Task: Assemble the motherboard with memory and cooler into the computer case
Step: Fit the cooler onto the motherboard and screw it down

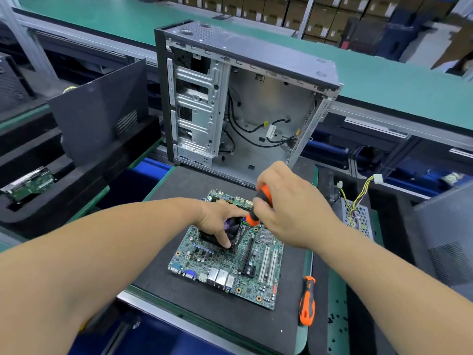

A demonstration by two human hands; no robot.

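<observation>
both forearms reach in from the near edge and meet over the motherboard [227,262], which lies flat on the black mat [194,306] of the tabletop. the left hand [220,221] rests on top of the cooler [217,239], fingers curled over its fan housing and pressing it down, thumb tip at its near corner. the right hand [286,208] is clenched round the orange and black handle of a screwdriver [258,206]; the shaft runs down and to the left from that hand, steeply tilted, with its tip at the cooler's near right corner, just beside the left thumb. whether the tip is seated in a screw cannot be told. judging by this, the cooler is being fastened to the board, an early step, since the case [245,98] stands upright and open behind the board with loose cables inside and no board in it. a second screwdriver [307,301] lies on the mat to the right of the board, long axis running near to far.
</observation>
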